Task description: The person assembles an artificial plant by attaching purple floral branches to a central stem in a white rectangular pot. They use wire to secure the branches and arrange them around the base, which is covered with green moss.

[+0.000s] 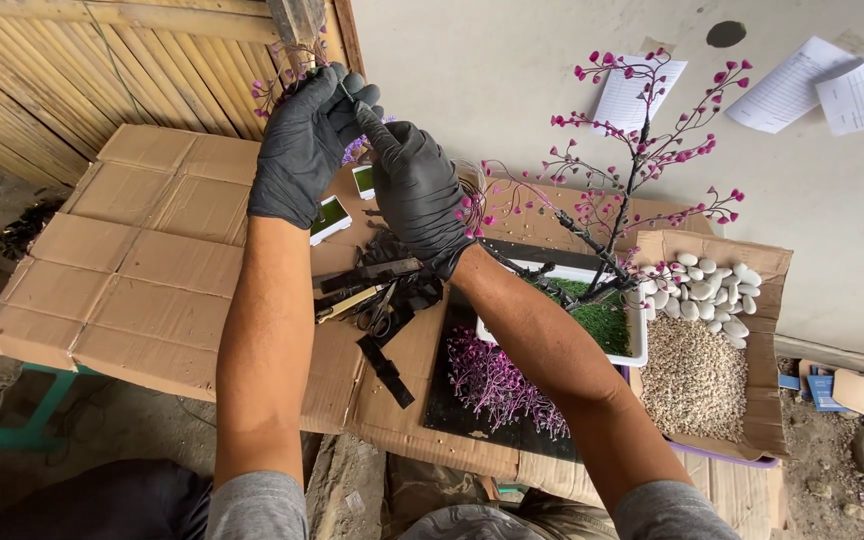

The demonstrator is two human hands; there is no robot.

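Both hands in black gloves are up above the counter (152, 270). The left hand (302, 140) and right hand (414, 185) meet at the fingertips, fingers pinched on a thin wire twig with purple beads (277, 90). Right of the fingers stands a small wire tree with pink buds (642, 150) in a white tray (638, 340). Below them lie scissors and pliers (377, 300), plus loose purple twigs (497, 380).

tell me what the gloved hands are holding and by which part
Left hand and right hand pinch a thin wire sprig with purple beads at its stem; exact grip hidden.
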